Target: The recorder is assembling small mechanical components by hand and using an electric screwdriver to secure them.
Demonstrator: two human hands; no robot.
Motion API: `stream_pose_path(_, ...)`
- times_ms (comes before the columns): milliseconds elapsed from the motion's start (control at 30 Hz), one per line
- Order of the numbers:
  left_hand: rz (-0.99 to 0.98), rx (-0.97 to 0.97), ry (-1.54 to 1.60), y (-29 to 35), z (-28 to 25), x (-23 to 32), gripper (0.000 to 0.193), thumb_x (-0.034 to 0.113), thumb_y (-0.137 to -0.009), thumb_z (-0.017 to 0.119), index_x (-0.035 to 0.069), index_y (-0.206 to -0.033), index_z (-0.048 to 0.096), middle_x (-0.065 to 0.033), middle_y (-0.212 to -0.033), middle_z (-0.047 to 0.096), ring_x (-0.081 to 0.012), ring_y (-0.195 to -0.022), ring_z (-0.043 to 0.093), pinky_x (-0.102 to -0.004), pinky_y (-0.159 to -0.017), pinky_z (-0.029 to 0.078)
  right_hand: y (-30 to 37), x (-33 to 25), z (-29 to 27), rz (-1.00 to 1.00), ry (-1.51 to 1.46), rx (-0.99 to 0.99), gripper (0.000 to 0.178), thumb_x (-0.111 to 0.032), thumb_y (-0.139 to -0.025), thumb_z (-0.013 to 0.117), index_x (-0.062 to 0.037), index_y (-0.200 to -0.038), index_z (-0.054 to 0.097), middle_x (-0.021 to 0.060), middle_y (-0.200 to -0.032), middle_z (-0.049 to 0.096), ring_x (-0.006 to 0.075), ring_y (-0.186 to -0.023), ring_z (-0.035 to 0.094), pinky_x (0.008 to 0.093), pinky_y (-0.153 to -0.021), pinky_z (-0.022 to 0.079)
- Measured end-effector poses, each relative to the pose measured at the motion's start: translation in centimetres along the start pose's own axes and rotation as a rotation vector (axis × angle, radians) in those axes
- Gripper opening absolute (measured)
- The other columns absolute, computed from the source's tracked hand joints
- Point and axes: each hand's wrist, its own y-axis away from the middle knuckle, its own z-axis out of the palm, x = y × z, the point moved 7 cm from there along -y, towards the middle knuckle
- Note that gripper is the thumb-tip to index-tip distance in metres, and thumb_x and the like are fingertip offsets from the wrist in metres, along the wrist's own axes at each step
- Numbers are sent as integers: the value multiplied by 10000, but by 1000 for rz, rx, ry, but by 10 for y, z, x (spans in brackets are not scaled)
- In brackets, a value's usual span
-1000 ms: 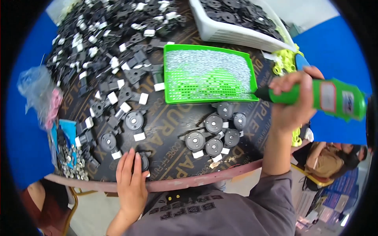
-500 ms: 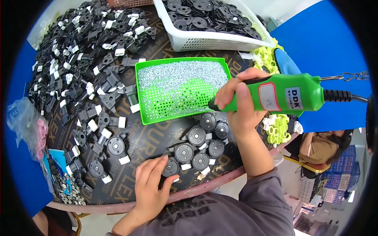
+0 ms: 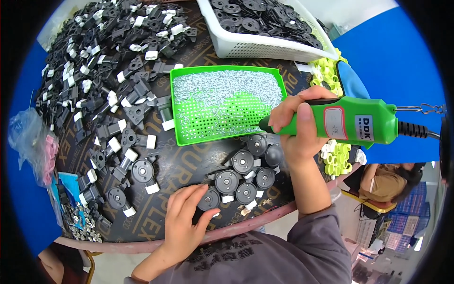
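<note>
My right hand (image 3: 300, 125) is wrapped round a green electric screwdriver (image 3: 350, 121), held sideways with its dark tip at the near right corner of a green perforated tray (image 3: 176, 120). Small silvery screws (image 3: 227, 83) lie thick over the tray's far part and thinner nearer me. At the table's near edge, my left hand (image 3: 184, 217) has thumb and fingers round a black round-topped part (image 3: 208, 199). Against it stands a cluster of similar parts with discs on top, one of them a disc-topped part (image 3: 227, 181), several showing white ends.
Black parts with white ends (image 3: 137, 90) are heaped on the left. A white basket (image 3: 265, 51) of black discs stands at the back. Yellow-green rings (image 3: 336, 158) lie on the right, and small metal pieces (image 3: 85, 227) at the near left. Behind the screwdriver runs a cable (image 3: 416, 128).
The whole view has shifted slightly, so the table's things appear a little farther right. Both hands keep their grips, and the screwdriver tip stays by the tray's near right corner.
</note>
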Motion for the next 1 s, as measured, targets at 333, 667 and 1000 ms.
stream_pose_path(333,23,32,50,-3,-2,1,491,123,-752,790,19,-1196,609,-126,-1168,596,-336,-1058,557,-407,-904,470,20,-104,32,-17,-379,-144,375,-232,-925,649,-106,-1187,413,60,-657,548,197,-519,540,351,-459,489)
stream_pose_path(667,34,67,72,2,-4,-2,515,91,-749,781,36,-1222,584,-128,-1159,580,-331,-1056,554,-404,-887,479,62,-90,87,-41,-463,-490,336,-32,-798,685,11,-1062,481,130,-698,576,257,-491,553,387,-482,510)
stream_pose_path(1000,10,54,66,2,-2,-3,515,87,-749,778,36,-1223,582,-127,-1158,581,-329,-1058,553,-416,-913,461,59,-83,88,-97,-362,-511,276,-154,-901,611,-49,-1046,401,68,-637,553,177,-458,542,322,-424,508)
